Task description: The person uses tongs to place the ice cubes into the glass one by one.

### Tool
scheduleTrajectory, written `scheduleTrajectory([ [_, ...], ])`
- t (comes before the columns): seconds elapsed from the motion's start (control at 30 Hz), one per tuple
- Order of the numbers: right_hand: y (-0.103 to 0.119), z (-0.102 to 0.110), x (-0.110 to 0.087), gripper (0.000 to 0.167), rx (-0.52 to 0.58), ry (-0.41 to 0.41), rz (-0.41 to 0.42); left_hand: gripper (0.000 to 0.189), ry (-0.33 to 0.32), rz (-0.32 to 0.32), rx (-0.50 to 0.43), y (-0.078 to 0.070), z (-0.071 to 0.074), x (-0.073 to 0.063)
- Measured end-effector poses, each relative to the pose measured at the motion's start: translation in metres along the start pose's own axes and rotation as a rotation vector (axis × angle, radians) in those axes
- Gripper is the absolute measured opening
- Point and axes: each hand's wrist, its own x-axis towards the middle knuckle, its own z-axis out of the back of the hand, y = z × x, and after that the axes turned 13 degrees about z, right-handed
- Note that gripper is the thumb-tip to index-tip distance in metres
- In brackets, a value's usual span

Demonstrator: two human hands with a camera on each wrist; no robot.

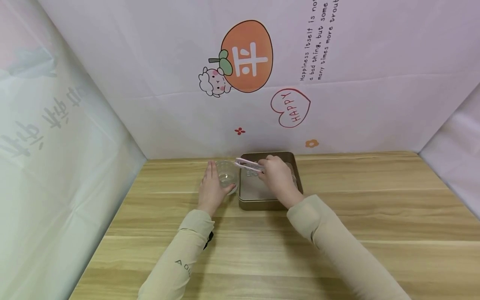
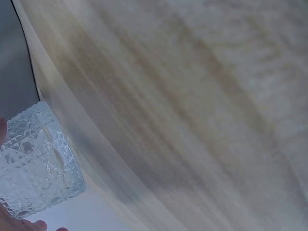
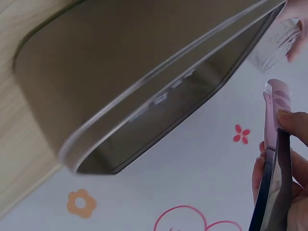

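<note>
One glass cup steadied by my left hand, one pair of pink tweezers in my right.
From the left: my sleeve [image 1: 179, 262] reads "AO" before its letters turn away; my left hand [image 1: 212, 187] has fingers and thumb around the glass cup [image 2: 41, 163], which stands on the table [image 1: 360, 179] beside one metal tin [image 1: 262, 205]; the tweezers [image 1: 249, 164] point toward the cup, clamped in the fingers of my right hand [image 1: 277, 177] above the tin (I cannot count its clear pieces [image 1: 252, 173]); one red heart [image 1: 291, 109] behind says "HAPPY", beside lines [image 1: 318, 41] starting "Happiness itself is".
</note>
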Motion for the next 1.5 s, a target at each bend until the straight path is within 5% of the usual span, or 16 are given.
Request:
scheduleTrajectory([
  [0.47, 0.014, -0.013, 0.0, 0.023, -0.043, 0.055, 0.085, 0.108, -0.008, -0.003, -0.019, 0.001, 0.0, -0.001],
  [1.5, 0.012, -0.013, 0.001, 0.032, 0.011, 0.049, 0.069, 0.107, -0.012, -0.01, -0.025, 0.0, 0.0, 0.0],
])
